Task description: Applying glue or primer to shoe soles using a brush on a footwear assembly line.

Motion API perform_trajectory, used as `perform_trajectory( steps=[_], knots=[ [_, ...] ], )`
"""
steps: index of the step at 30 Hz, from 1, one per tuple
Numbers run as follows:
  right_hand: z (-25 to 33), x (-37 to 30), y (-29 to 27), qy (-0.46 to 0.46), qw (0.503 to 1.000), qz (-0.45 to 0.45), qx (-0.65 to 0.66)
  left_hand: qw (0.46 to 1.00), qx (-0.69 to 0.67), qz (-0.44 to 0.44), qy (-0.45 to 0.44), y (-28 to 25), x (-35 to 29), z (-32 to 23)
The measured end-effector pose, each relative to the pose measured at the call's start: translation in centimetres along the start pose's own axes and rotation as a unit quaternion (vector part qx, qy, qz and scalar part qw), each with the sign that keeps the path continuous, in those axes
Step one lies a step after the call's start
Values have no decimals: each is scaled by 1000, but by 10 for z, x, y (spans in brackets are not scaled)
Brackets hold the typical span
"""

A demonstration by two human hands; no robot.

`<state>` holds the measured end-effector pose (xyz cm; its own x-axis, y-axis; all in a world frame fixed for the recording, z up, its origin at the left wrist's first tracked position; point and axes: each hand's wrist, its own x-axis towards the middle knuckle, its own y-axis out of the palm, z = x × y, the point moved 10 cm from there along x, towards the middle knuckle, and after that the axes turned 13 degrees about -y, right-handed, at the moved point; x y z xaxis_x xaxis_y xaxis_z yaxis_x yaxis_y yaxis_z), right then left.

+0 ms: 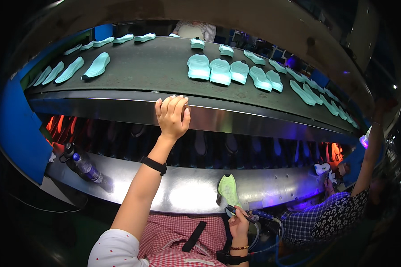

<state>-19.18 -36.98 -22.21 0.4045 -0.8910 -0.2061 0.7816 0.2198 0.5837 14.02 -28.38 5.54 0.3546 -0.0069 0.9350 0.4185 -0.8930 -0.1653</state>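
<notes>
My left hand [171,118] is raised to the front metal rail [120,104] of the upper conveyor, its fingers laid out over the edge and nothing in them. Low in front of me, my right hand [239,222] is closed around a slim black-handled tool [231,208], apparently a brush. The tool's far end is at the lower part of a lime-green shoe sole [228,189] on the shiny metal ledge [182,187]. My fingers and the tool cover the lower end of that sole.
Several mint-green soles [198,67] lie in rows on the dark upper belt [147,66]. Below it, more soles stand in a dark opening with orange glow at both ends. A bottle [87,168] stands left on the ledge. A co-worker [334,213] works at right; another person [194,31] stands behind the belt.
</notes>
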Motion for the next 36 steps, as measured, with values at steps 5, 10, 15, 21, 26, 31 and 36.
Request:
perform_trajectory(
  steps=[5,10,15,21,26,31,36],
  knots=[
    [1,-1,-5,-8,1000,-12,9,1000,2,-2,4,0,-1,0],
    [1,-1,-4,-7,1000,-23,9,1000,9,6,5,4,-1,-1],
    [4,4,2,-14,1000,1,25,999,28,29,4,0,5,-7],
    [17,11,-10,-31,998,-4,57,964,49,263,11,7,22,-23],
    [15,21,-21,-13,999,-7,42,910,9,415,-6,55,56,-46],
    [13,30,-10,10,999,31,44,883,114,443,-111,144,79,-39],
    [14,36,-25,22,997,30,70,780,198,574,-150,206,65,-22]
  ],
)
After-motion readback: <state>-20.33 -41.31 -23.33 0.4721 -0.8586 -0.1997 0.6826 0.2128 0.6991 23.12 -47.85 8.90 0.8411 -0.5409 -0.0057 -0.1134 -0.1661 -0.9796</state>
